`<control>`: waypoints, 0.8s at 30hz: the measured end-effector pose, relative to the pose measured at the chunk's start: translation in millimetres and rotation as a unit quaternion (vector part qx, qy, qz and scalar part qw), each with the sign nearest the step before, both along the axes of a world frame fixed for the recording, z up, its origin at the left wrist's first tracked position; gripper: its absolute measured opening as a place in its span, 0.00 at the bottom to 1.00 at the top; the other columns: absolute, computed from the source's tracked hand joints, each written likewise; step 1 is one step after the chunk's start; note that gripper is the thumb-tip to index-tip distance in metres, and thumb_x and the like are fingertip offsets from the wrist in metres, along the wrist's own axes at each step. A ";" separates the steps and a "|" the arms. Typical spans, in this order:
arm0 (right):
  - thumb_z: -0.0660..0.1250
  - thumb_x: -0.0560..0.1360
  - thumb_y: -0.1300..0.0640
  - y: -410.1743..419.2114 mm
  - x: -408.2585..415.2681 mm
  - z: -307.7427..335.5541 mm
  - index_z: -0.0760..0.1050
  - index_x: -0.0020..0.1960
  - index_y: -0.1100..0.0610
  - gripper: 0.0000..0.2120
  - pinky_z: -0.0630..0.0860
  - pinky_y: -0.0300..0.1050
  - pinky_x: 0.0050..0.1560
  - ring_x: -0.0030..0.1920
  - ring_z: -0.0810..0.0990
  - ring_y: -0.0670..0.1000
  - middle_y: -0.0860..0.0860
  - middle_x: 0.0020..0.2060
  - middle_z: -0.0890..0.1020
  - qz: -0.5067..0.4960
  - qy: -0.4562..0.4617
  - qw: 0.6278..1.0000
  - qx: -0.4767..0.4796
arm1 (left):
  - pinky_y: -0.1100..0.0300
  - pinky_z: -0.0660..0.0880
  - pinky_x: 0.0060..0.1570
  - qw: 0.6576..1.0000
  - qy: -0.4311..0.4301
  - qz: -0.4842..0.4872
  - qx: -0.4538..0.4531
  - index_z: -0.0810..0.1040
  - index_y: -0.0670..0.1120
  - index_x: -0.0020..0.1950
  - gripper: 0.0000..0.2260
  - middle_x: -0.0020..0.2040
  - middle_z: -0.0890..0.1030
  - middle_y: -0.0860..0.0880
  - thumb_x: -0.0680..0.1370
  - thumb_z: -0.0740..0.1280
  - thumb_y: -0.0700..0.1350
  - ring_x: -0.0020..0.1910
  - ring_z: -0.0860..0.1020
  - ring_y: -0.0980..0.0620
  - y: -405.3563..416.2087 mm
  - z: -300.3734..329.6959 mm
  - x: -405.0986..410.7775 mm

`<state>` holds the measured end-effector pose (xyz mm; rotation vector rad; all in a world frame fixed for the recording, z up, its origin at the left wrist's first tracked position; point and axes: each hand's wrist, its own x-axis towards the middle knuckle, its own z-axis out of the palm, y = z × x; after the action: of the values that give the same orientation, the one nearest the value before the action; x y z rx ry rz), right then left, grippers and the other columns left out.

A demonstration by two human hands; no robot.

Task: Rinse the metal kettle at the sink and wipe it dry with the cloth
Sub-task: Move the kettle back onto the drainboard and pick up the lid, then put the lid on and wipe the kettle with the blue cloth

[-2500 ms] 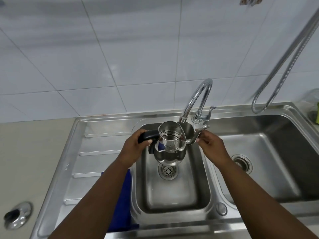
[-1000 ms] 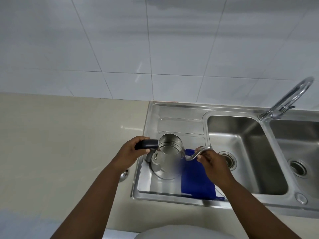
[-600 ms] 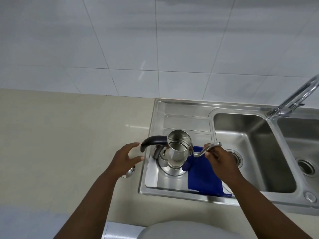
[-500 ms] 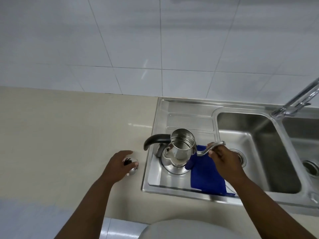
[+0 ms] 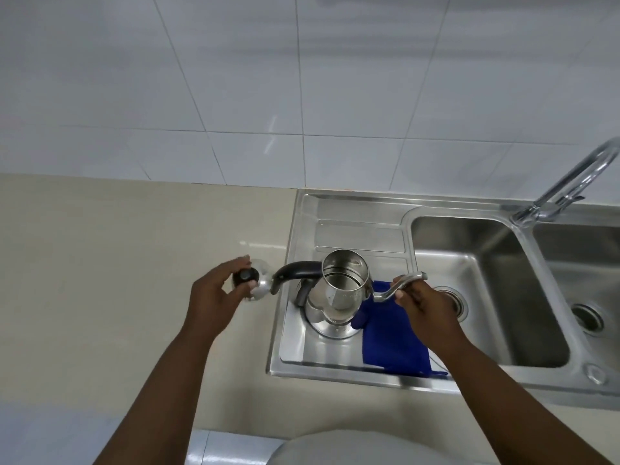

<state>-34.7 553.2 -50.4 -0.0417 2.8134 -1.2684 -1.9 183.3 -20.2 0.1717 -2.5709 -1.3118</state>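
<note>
The metal kettle (image 5: 339,293) stands upright and lidless on the sink's draining board (image 5: 355,229), its black handle pointing left. My right hand (image 5: 419,303) grips its curved spout. My left hand (image 5: 214,297) holds the kettle's lid (image 5: 251,285), a metal disc with a black knob, lifted above the counter just left of the sink. The blue cloth (image 5: 392,337) lies flat on the draining board, right of the kettle and partly under my right forearm.
A beige counter (image 5: 117,263) stretches to the left. Two sink basins (image 5: 486,297) sit to the right, with the curved tap (image 5: 567,182) between them at the back. White wall tiles rise behind.
I carried the kettle from over the basin to the draining board and set it down. My left hand let go of the handle, reached to the counter and picked up the lid.
</note>
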 end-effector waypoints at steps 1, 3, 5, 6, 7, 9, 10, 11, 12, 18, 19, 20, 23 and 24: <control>0.66 0.79 0.57 0.6 0.2 -1.0 0.78 0.59 0.50 0.10 0.79 0.43 0.51 0.46 0.84 0.48 0.48 0.45 0.86 -0.002 -0.002 1.000 -0.005 | 0.75 0.69 0.58 1.000 0.019 -0.022 0.005 0.81 0.45 0.60 0.18 0.58 0.82 0.55 0.70 0.75 0.36 0.57 0.77 0.69 14.6 14.9 -7.0; 0.65 0.79 0.57 1.5 1.2 -3.0 0.77 0.59 0.50 0.10 0.81 0.47 0.52 0.47 0.84 0.48 0.49 0.45 0.86 -0.003 -0.005 1.000 -0.005 | 0.74 0.72 0.55 0.996 0.048 -0.070 0.029 0.82 0.43 0.59 0.17 0.57 0.82 0.54 0.70 0.75 0.36 0.56 0.78 0.67 48.3 37.9 -19.3; 0.65 0.79 0.57 1.6 1.5 -3.3 0.77 0.59 0.50 0.10 0.81 0.48 0.52 0.47 0.84 0.49 0.49 0.45 0.86 -0.003 -0.003 1.000 -0.003 | 0.69 0.75 0.56 0.992 0.050 -0.105 0.048 0.82 0.45 0.58 0.17 0.57 0.83 0.53 0.70 0.76 0.37 0.57 0.79 0.63 81.1 49.6 -30.1; 0.65 0.79 0.57 1.4 1.5 -2.7 0.77 0.59 0.50 0.10 0.81 0.48 0.52 0.47 0.84 0.49 0.49 0.45 0.86 -0.003 -0.003 1.000 -0.005 | 0.65 0.76 0.56 0.991 0.034 -0.119 0.054 0.82 0.46 0.58 0.17 0.57 0.83 0.54 0.70 0.76 0.39 0.57 0.79 0.63 95.1 51.3 -34.6; 0.65 0.79 0.57 1.0 1.6 -1.7 0.78 0.59 0.51 0.10 0.80 0.47 0.53 0.47 0.84 0.48 0.49 0.46 0.86 -0.003 -0.004 1.000 -0.007 | 0.61 0.78 0.56 0.990 0.014 -0.130 0.054 0.82 0.47 0.58 0.17 0.57 0.83 0.55 0.70 0.76 0.41 0.57 0.78 0.62 107.0 51.2 -38.7; 0.65 0.79 0.57 0.8 1.5 -0.8 0.78 0.59 0.51 0.10 0.80 0.45 0.53 0.47 0.84 0.47 0.48 0.46 0.86 -0.002 -0.004 1.000 -0.009 | 0.56 0.78 0.58 0.989 -0.022 -0.138 0.039 0.82 0.48 0.60 0.18 0.57 0.82 0.54 0.70 0.76 0.43 0.57 0.78 0.60 123.1 47.9 -45.2; 0.65 0.79 0.57 0.8 1.3 -0.7 0.78 0.59 0.51 0.10 0.79 0.44 0.52 0.47 0.84 0.46 0.48 0.46 0.85 -0.001 -0.004 1.000 -0.006 | 0.55 0.77 0.59 0.989 -0.035 -0.139 0.032 0.81 0.48 0.60 0.18 0.58 0.83 0.53 0.70 0.76 0.44 0.58 0.78 0.58 127.8 46.3 -47.5; 0.65 0.79 0.57 0.9 1.2 -0.3 0.78 0.59 0.50 0.10 0.79 0.42 0.51 0.46 0.83 0.45 0.47 0.45 0.85 0.000 -0.005 1.000 -0.002 | 0.55 0.76 0.60 0.989 -0.044 -0.139 0.027 0.81 0.48 0.60 0.19 0.58 0.83 0.52 0.70 0.76 0.45 0.58 0.78 0.57 131.5 45.6 -48.8; 0.65 0.79 0.56 0.7 1.2 0.1 0.77 0.59 0.50 0.09 0.77 0.39 0.49 0.46 0.82 0.43 0.46 0.45 0.85 0.001 -0.006 1.000 0.000 | 0.56 0.76 0.61 0.989 -0.048 -0.138 0.022 0.81 0.48 0.60 0.19 0.58 0.83 0.51 0.70 0.76 0.46 0.58 0.79 0.56 133.6 45.4 -49.6; 0.65 0.79 0.57 -0.3 2.5 2.0 0.78 0.59 0.51 0.10 0.70 0.27 0.44 0.43 0.81 0.40 0.44 0.41 0.83 -0.003 -0.003 1.000 -0.002 | 0.51 0.78 0.57 0.987 -0.070 -0.142 -0.001 0.82 0.49 0.58 0.17 0.56 0.83 0.52 0.70 0.76 0.47 0.55 0.80 0.54 129.3 44.7 -53.4; 0.64 0.79 0.58 -0.7 2.6 2.2 0.78 0.59 0.51 0.09 0.70 0.27 0.42 0.42 0.80 0.39 0.43 0.41 0.83 -0.003 -0.002 1.000 0.001 | 0.50 0.78 0.57 0.987 -0.076 -0.143 -0.008 0.82 0.50 0.59 0.18 0.56 0.83 0.53 0.70 0.76 0.47 0.56 0.80 0.54 128.3 44.9 -53.9; 0.64 0.79 0.58 -0.7 2.7 2.3 0.78 0.58 0.51 0.09 0.69 0.26 0.41 0.42 0.80 0.38 0.42 0.40 0.82 -0.003 -0.001 1.000 0.005 | 0.50 0.78 0.57 0.986 -0.078 -0.143 -0.015 0.82 0.50 0.59 0.18 0.57 0.83 0.53 0.70 0.76 0.47 0.57 0.80 0.54 128.1 45.5 -54.0; 0.64 0.79 0.58 -0.7 2.5 2.2 0.78 0.58 0.51 0.09 0.69 0.24 0.40 0.42 0.81 0.40 0.42 0.40 0.82 0.000 0.006 1.000 0.010 | 0.50 0.77 0.58 0.986 -0.072 -0.149 -0.035 0.81 0.49 0.59 0.18 0.57 0.83 0.52 0.70 0.76 0.48 0.57 0.80 0.54 128.6 47.6 -53.9; 0.64 0.79 0.58 -0.6 2.2 2.4 0.78 0.58 0.51 0.09 0.70 0.24 0.40 0.42 0.81 0.39 0.43 0.40 0.82 0.002 0.008 1.000 0.011 | 0.51 0.77 0.57 0.984 -0.070 -0.155 -0.047 0.81 0.49 0.59 0.17 0.57 0.83 0.52 0.71 0.75 0.48 0.57 0.80 0.53 128.7 49.0 -54.0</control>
<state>-32.5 552.6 -48.0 -0.0563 2.8391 -1.2405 -55.9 312.0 28.8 -0.1659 -2.8618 -1.3153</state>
